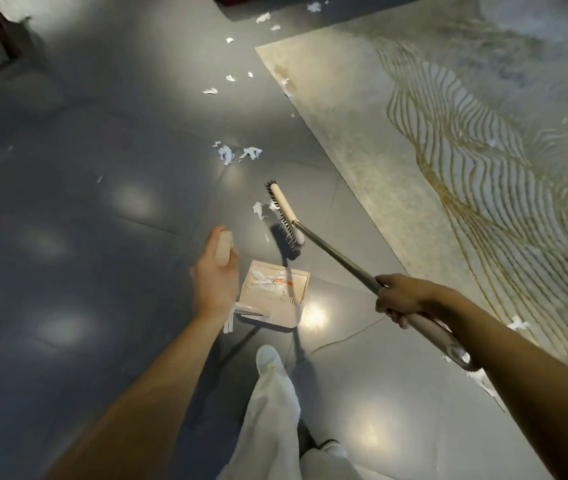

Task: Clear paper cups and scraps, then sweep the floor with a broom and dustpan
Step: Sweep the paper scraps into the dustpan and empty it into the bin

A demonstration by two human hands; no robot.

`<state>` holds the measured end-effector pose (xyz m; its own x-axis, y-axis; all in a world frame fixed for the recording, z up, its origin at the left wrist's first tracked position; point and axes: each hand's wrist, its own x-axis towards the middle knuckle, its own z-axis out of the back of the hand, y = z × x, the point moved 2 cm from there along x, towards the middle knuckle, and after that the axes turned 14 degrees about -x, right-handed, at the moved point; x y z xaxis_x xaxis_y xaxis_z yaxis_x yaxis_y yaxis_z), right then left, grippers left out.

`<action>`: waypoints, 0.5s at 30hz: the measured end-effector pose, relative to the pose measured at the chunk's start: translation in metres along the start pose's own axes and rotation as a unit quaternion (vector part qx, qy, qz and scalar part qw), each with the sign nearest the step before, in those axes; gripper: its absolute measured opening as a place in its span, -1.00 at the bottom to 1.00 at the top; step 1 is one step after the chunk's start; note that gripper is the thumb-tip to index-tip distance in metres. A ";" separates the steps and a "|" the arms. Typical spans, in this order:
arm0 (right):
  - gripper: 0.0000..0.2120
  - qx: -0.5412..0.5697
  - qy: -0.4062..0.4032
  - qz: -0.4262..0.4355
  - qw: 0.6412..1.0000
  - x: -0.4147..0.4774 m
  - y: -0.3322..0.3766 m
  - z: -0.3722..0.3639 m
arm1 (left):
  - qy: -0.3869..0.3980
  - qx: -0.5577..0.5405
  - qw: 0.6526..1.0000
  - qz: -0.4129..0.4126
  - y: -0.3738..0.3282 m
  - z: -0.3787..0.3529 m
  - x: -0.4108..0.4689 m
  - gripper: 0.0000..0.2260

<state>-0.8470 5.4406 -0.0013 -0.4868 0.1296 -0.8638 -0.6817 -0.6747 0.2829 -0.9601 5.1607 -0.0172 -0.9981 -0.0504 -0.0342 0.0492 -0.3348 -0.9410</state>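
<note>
Grey floor (pixel 102 237) tiles nearest me carry my shoe (pixel 268 362); just beyond it the dustpan (pixel 301 282) sits holding white scraps (pixel 268 282). My left hand (pixel 215 282) curls round the top of its upright handle, and my right hand (pixel 396 299) grips the broom (pixel 286 216) shaft, with the head just past the pan's mouth. I judge a hasty stroke could flick the loose scrap (pixel 258 210) beside the bristles wide, or knock the pan and spill it. Farther on, a scrap cluster (pixel 237 154) lies near the rug (pixel 379 150), whose edge could snag the bristles.
</note>
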 end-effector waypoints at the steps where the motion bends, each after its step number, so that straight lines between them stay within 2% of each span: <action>1: -0.65 0.016 0.000 0.002 1.000 0.010 0.009 0.011 | 0.000 0.002 1.000 0.007 0.000 -0.003 0.013 -0.75; 6: -0.59 0.041 0.013 0.006 0.999 0.052 0.050 0.073 | 0.009 0.019 1.000 0.012 -0.011 -0.029 0.081 -0.76; 15: -0.64 -0.111 0.000 0.017 0.994 0.146 0.116 0.181 | -0.012 0.063 0.997 0.042 -0.012 -0.081 0.168 -0.77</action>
<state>-1.0957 5.5133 -0.0188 -0.5070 0.1035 -0.8557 -0.5280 -0.8220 0.2134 -1.1310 5.2321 -0.0393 -0.9893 -0.1045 -0.1015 0.1378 -0.4447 -0.8850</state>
